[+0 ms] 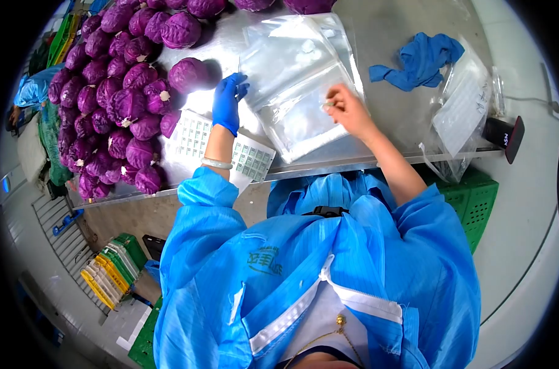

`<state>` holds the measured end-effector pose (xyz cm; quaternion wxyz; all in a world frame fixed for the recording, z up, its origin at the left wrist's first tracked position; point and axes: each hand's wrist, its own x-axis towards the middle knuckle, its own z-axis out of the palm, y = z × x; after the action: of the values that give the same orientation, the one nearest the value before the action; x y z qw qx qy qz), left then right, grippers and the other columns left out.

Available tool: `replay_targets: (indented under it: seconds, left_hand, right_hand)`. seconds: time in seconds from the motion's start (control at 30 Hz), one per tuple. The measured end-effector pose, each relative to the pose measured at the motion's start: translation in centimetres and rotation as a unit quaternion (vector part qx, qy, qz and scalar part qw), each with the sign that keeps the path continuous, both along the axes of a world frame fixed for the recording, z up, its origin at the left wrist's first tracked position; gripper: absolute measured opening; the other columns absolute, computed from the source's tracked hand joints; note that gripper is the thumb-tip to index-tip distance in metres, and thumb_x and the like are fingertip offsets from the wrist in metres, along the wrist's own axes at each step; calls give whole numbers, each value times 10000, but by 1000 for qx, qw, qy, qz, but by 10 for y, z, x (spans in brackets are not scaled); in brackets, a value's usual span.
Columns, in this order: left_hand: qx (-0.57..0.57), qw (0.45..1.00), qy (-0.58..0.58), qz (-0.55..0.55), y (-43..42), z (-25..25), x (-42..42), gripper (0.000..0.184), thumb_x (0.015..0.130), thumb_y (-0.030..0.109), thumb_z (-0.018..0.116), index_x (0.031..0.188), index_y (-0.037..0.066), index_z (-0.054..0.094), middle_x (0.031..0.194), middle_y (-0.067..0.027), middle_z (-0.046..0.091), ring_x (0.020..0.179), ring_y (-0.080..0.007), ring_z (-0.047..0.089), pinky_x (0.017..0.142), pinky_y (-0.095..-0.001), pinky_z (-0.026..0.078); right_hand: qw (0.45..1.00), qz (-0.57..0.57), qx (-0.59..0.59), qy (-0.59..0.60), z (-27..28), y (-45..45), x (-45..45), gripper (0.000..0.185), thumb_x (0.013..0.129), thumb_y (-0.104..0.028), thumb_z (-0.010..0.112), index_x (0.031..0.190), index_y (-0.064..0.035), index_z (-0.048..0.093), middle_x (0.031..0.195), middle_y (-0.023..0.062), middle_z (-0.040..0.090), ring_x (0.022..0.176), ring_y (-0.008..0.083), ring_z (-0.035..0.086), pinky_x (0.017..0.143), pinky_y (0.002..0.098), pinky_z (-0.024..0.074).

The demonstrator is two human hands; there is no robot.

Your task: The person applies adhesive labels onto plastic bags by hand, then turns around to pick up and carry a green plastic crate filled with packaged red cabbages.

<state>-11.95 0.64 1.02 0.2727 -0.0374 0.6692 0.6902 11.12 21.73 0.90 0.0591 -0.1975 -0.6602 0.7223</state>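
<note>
My left hand (229,101), in a blue glove, is at the left edge of the clear plastic bags (298,80). Its fingers and thumb look apart, and I see nothing held between them. Over the right part of the bags is my bare right hand (348,112), with thumb and fingers pinched together. A small pale piece (327,107) shows at its fingertips, too small to name surely. Under my left wrist lies a white sheet of printed labels (253,158), partly hidden by the forearm. One purple cabbage (188,75) sits just left of the gloved hand.
Many purple cabbages (127,106) are heaped along the left of the metal table (384,117). A blue cloth (424,61) and a crumpled plastic bag (461,117) lie at the right. Green crates (470,203) stand below the table edge. Part of another person's blue sleeve (36,87) shows far left.
</note>
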Motion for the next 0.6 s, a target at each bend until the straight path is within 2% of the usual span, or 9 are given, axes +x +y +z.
replay_targets:
  seconds: [0.07,0.1,0.13,0.2,0.27,0.33,0.37,0.53,0.6]
  left_hand:
    - [-38,986,130,100,8,-4,8,243,966,204,567,1103,11,624,1048,-71,647,920,-150,594,857,-301,466]
    - [-88,957,248,122,9,4,15,185,970,139,564,1082,14,641,1030,-57,662,914,-128,591,827,-263,459]
    - [-127,922,341,135,9,7,23,155,942,97,591,1054,7,649,1009,-64,661,943,-120,580,833,-267,455]
    - [-149,898,410,-51,10,17,61,190,892,74,632,1072,14,649,974,-93,667,943,-193,612,861,-310,470]
    - [-108,797,473,-358,18,14,78,323,848,128,678,1156,45,628,1089,-139,644,1016,-295,605,930,-380,463]
    - [-222,728,486,-429,32,0,93,437,827,193,710,1239,97,600,1241,-151,578,1115,-356,549,988,-437,431]
    - [-228,757,466,-397,28,-25,88,565,759,234,769,1285,157,577,1331,-111,518,1153,-333,518,970,-445,433]
    - [-242,746,479,-394,33,-32,78,400,750,212,769,1129,153,657,1184,-81,601,1103,-316,538,941,-432,434]
    - [-240,750,475,-391,34,-29,77,348,750,196,768,1080,148,667,1116,-68,630,1064,-301,561,917,-426,441]
  right_hand:
    - [984,98,144,-43,-14,-4,2,199,906,-84,634,1027,-48,481,725,26,568,617,101,544,559,257,452]
    - [964,145,215,-65,-19,-4,1,196,905,-88,636,1020,-48,482,726,24,566,622,106,545,570,263,457]
    - [978,118,161,-55,-30,-5,2,193,902,-92,640,1008,-49,485,727,24,571,623,106,547,561,259,453]
    - [996,67,54,-35,-49,-5,5,187,897,-100,648,984,-51,490,730,23,583,624,107,551,542,252,445]
    - [998,44,-27,-40,-45,-1,5,180,892,-99,652,978,-56,499,729,33,595,608,106,558,511,246,427]
    - [996,29,-77,-44,-40,7,3,175,888,-96,654,974,-57,507,726,44,604,592,104,562,483,243,411]
    - [995,25,-88,-47,-38,11,3,173,885,-93,656,973,-57,511,724,49,607,583,102,563,471,243,404]
    - [950,-176,-259,-9,-25,16,8,162,890,-100,638,988,-50,519,729,73,606,561,112,562,452,237,387]
    - [941,-184,-283,17,-31,17,10,156,902,-114,618,1004,-53,516,740,82,602,573,126,567,464,232,382]
